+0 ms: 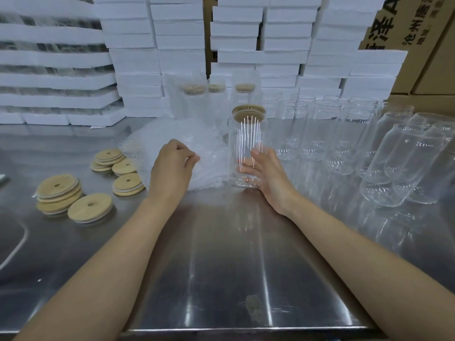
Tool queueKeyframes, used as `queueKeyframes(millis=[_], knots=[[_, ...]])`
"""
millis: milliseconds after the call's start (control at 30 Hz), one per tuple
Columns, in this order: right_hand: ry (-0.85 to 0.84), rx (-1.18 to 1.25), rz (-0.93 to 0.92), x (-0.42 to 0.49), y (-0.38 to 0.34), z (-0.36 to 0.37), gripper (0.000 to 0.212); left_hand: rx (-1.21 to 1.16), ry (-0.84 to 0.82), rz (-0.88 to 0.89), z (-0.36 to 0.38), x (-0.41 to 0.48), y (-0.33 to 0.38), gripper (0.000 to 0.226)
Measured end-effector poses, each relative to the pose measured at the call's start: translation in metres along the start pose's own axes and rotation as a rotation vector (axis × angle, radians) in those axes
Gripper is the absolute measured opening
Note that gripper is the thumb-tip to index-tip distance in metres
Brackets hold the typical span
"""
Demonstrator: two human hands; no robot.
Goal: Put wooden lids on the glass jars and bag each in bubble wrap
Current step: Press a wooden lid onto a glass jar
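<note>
The left hand [172,166] and right hand [267,175] are bare, and both forearms [110,254] are uncovered to the picture's lower edge. The thumbnail looks short and plain.

White foam boxes [157,57] are standing stacked in tall columns along the far edge of the steel table [221,267], which is reflecting overhead light. Brown cardboard cartons [423,52] bearing black printed characters are sitting at far right.

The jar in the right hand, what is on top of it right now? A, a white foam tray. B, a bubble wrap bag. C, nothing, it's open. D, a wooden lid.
D: the jar held upright by the right hand has a round wooden lid seated on its mouth, while the bubble wrap lies beside it, pinched by the left hand.
</note>
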State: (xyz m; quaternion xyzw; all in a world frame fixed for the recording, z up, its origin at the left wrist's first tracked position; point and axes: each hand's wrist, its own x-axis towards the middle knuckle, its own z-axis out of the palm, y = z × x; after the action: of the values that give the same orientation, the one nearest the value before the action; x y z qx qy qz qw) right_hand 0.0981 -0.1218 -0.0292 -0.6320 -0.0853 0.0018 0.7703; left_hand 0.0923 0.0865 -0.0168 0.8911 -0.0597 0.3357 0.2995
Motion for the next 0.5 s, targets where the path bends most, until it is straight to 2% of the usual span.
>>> queueKeyframes(millis=[133, 267, 367, 433, 500], knots=[[-0.021, -0.003, -0.02, 0.0, 0.002, -0.001, 0.066, -0.081, 0.002, -0.016, -0.008, 0.005, 0.0, 0.02], [0.001, 0.036, -0.031, 0.001, 0.003, -0.003, 0.048, -0.22, 0.214, -0.028, -0.024, 0.007, 0.011, 0.011], [0.032, 0.04, -0.048, 0.001, 0.003, -0.002, 0.06, -0.435, 0.31, -0.01, -0.028, 0.006, 0.025, 0.01], [0.059, 0.01, -0.074, 0.0, 0.001, -0.001, 0.08, -0.533, 0.175, -0.046, -0.022, 0.002, 0.032, 0.01], [0.084, -0.015, -0.101, 0.0, -0.001, -0.002, 0.086, -0.472, -0.036, -0.058, -0.015, -0.002, 0.033, 0.011]])
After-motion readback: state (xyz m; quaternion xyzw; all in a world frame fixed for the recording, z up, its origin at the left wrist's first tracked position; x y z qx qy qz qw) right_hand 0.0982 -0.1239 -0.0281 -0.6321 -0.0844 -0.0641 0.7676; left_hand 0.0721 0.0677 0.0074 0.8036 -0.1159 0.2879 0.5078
